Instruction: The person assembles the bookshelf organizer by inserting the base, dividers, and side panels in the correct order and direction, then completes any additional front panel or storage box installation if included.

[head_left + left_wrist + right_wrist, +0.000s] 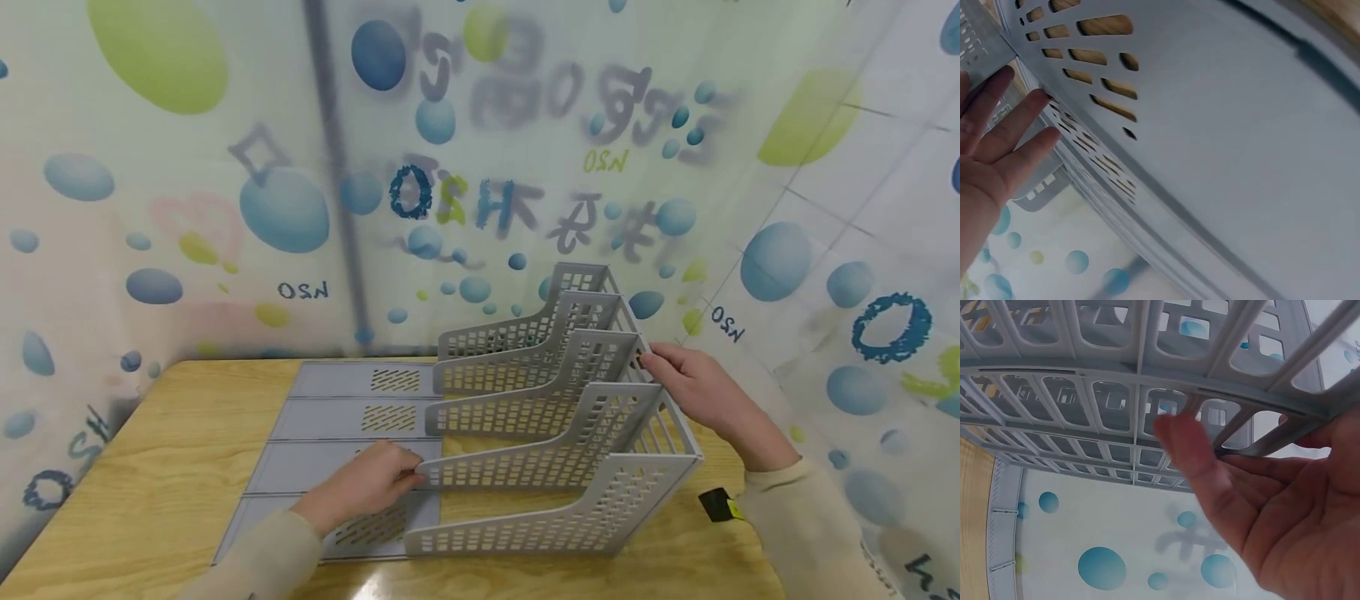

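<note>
A grey plastic file rack (517,533) stands on the table, its several perforated dividers upright and its flat slotted panels (288,467) spread out to the left. My left hand (367,483) pinches the low front tip of the second-nearest divider. In the left wrist view, the other fingers (1019,134) extend beside a slotted panel (1241,137). At the back of the rack, my right hand (697,387) grips the upper edge of the barred frame. The right wrist view shows the thumb and fingers around a bar of that frame (1138,375).
The wooden table (165,450) reaches past the panels on the left. A small black item with a yellow-green part (718,505) lies near the right sleeve. A curtain (480,167) printed with coloured bubbles hangs behind and at both sides.
</note>
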Motion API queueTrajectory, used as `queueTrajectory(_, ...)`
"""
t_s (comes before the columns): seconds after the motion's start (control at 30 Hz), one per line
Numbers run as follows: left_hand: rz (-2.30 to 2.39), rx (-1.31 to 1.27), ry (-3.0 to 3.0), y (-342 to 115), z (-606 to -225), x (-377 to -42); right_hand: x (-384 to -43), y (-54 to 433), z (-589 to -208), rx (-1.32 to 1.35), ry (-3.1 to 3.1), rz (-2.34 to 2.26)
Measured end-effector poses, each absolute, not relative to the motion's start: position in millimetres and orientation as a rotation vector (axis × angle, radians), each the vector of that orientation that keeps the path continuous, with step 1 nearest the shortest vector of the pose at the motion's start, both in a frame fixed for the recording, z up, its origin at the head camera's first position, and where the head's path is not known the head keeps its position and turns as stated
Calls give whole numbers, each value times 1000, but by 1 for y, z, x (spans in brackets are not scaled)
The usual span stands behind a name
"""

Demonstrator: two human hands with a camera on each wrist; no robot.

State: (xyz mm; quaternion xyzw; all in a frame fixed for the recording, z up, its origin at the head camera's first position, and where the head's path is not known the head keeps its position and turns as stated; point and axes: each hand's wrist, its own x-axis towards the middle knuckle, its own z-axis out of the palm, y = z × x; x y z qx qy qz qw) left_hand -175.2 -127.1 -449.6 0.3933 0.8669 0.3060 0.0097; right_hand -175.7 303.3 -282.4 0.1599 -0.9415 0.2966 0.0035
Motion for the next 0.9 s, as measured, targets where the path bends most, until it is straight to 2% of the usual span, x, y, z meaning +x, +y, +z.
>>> queueTrajectory(0.17,867,1188,2690,-126,-444,-183,-181,305,-280,413,-3013,1035)
queueTrajectory(0.37,906,785,2849,-117,-438,-208,-191,305,-283,367,-2999,1247)
queueTrajectory(0.47,933,682,2880,-110,-441,-221,-192,304,-285,372,-2966,1283)
queueTrajectory(0.9,887,862,2940,-115,-453,-234,-196,297,-283,438,-2895,1292)
